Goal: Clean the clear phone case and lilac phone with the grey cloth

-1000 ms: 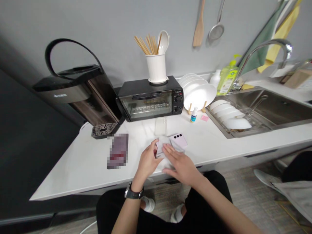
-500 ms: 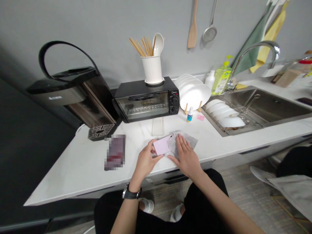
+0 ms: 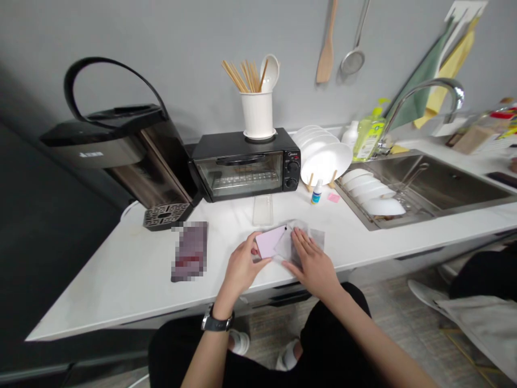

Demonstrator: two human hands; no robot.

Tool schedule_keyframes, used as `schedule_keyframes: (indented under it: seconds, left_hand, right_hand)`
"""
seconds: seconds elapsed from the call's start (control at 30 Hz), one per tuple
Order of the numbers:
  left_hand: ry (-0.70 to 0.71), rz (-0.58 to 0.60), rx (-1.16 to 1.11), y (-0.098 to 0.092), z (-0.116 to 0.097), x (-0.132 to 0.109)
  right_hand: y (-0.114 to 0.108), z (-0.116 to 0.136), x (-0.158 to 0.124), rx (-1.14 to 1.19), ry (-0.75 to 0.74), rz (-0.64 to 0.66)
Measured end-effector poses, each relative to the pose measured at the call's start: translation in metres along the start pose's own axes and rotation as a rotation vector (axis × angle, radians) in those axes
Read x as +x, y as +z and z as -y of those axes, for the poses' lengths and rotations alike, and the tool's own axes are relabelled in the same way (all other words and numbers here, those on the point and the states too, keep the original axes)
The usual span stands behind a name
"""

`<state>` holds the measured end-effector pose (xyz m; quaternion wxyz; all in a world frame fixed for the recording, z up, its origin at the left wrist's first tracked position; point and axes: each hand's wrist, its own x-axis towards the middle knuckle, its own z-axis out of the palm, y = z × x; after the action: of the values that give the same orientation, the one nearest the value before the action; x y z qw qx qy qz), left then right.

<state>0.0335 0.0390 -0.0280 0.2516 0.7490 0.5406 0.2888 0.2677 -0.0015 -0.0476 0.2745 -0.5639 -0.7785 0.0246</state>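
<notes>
A light purple phone (image 3: 270, 242) lies over the white counter, its left end gripped between the thumb and fingers of my left hand (image 3: 243, 264). My right hand (image 3: 313, 261) presses a thin grey cloth (image 3: 286, 245) against the phone's right part, which the cloth partly covers. A clear case (image 3: 263, 210) rests just behind the phone. Further back stand a small white-and-blue bottle (image 3: 317, 192) and a pink slip (image 3: 333, 198). A dark purple item, pixelated in part, (image 3: 193, 252) lies to the left of my hands.
A black toaster oven (image 3: 246, 172) carries a utensil pot (image 3: 257, 113). A water dispenser (image 3: 149, 161) stands at the left. On the right are upright plates (image 3: 328, 161), soap (image 3: 369, 134) and a sink (image 3: 456, 186) with bowls. Someone's leg shows at the right edge.
My right hand and the cloth have shifted slightly on the phone, and more of its purple surface shows near a dark spot. The camera view has moved a little.
</notes>
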Motion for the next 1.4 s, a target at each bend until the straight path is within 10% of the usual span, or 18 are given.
schedule_keyframes:
  seconds: [0.43,1.4]
  left_hand:
    - [-0.021,0.017,0.004,-0.003,0.000,0.002]
    - [-0.030,0.002,-0.006,-0.003,0.000,0.000]
  right_hand:
    - [-0.015,-0.049,0.042,0.391,0.346,-0.050]
    - [-0.004,-0.068,0.061,0.743,0.390,0.100]
